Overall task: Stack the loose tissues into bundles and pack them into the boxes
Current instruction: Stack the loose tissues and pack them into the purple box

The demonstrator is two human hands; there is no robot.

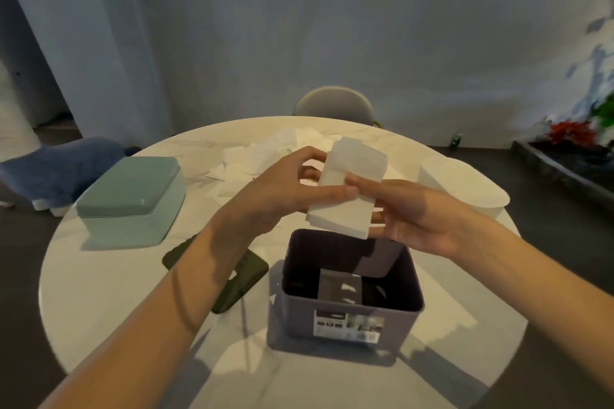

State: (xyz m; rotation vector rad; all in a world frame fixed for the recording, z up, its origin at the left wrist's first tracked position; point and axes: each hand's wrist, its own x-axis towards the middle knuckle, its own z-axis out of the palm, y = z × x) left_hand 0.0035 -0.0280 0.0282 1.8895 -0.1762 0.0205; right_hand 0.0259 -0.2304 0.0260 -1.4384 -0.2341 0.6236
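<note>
Two bare forearms are reaching in from the bottom edge, over a round pale worktop [99, 292], and meeting above an open purple box [352, 302] that is standing nearest the person, its lid off and something grey lying on its floor. The left hand [282, 189] and the right hand [418, 212] are together holding a white bundle of tissues [349, 189] directly above the box's far rim. The bundle is lying with its long axis running from far-right down toward the box mouth, its lower end hanging just over the opening, so the coming move looks like a short drop straight down. The left grip is pinching the bundle's left edge, thumb on top and fingers curled behind; the right grip is closing on the right edge, thumb across the top face and fingers underneath. Both hands are about equally near the box. Beyond them, loose tissues [265, 156] are lying scattered across the far side of the worktop. A closed green box [133, 199] is sitting at the left, a dark lid [246, 276] is lying flat just beside the purple box, and a white container [465, 186] is standing at the right.
</note>
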